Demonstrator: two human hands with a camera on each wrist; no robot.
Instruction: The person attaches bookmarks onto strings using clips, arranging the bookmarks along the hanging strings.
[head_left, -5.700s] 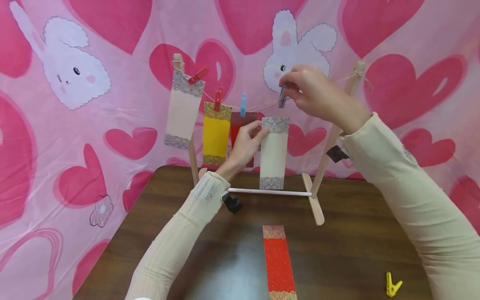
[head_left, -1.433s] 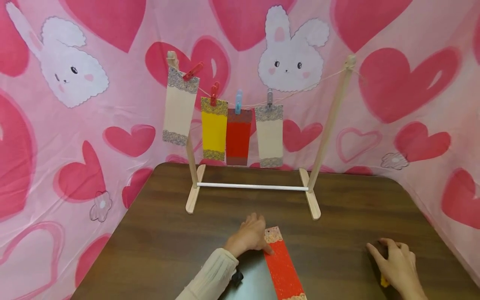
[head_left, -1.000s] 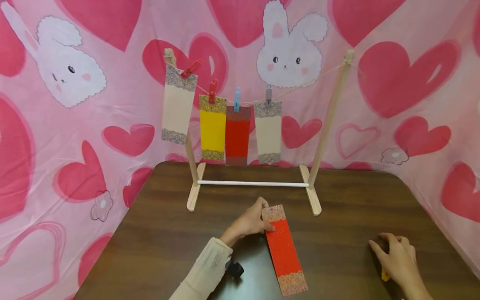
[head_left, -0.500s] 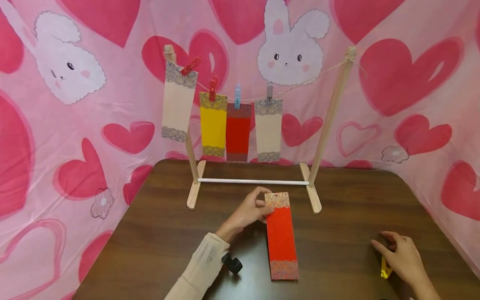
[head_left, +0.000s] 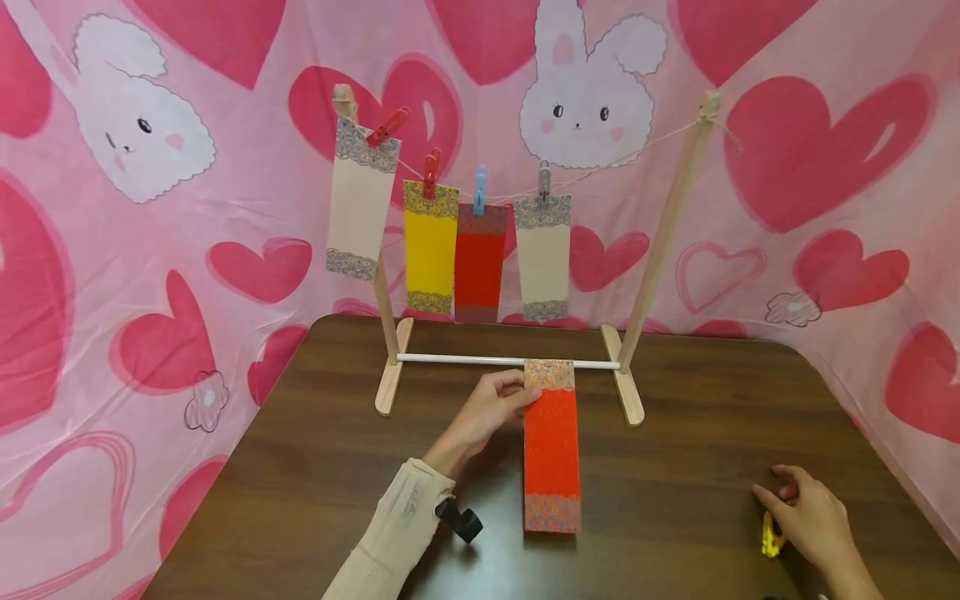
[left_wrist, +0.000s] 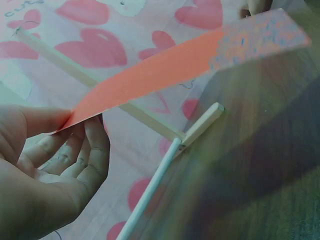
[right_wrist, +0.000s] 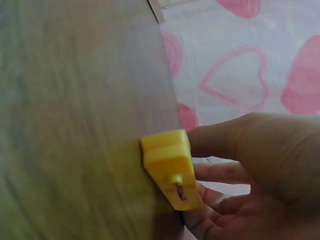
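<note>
A red paper card [head_left: 551,446] with lace-patterned ends is pinched at its upper left edge by my left hand [head_left: 483,412]. It is raised off the table, and the left wrist view shows the card [left_wrist: 150,75] bent between thumb and fingers. At the table's right, my right hand [head_left: 813,517] grips a yellow clothespin [head_left: 771,535]. The right wrist view has this clothespin [right_wrist: 170,167] between thumb and fingertips, close to the tabletop. Behind, a string [head_left: 626,162] bears a red card [head_left: 478,262], a yellow card [head_left: 431,250] and two cream cards [head_left: 543,258], all pegged with clothespins.
The string is tied between two wooden posts [head_left: 667,237] standing on wooden feet [head_left: 624,375]. A white rod [head_left: 465,359] joins them low down, behind the held card. A pink heart-patterned cloth [head_left: 247,192] hangs behind the brown table [head_left: 705,400].
A cream card was pegged on the string with a grey clothespin. My left hand then picked up the red card and raised it; my right hand took the yellow clothespin.
</note>
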